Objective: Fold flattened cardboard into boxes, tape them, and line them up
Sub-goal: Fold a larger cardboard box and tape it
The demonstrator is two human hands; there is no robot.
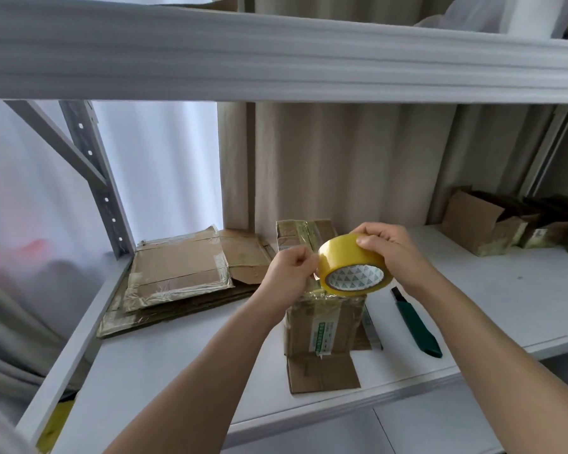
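Observation:
A yellow tape roll point(348, 260) is held above a small folded cardboard box point(322, 326) standing on the white shelf point(177, 365). My right hand point(391, 249) grips the roll from above. My left hand point(292, 270) pinches the loose tape end at the roll's left side. One flap of the box lies flat toward me point(322, 371). Behind the roll stands another taped box point(295, 234). A stack of flattened cardboard point(177, 273) lies at the left of the shelf.
A green utility knife point(417, 326) lies right of the box. Open cardboard boxes point(482, 221) stand at the far right of the shelf. An upper shelf board point(276, 60) overhangs the work area. A grey rack upright point(95, 185) stands at the back left.

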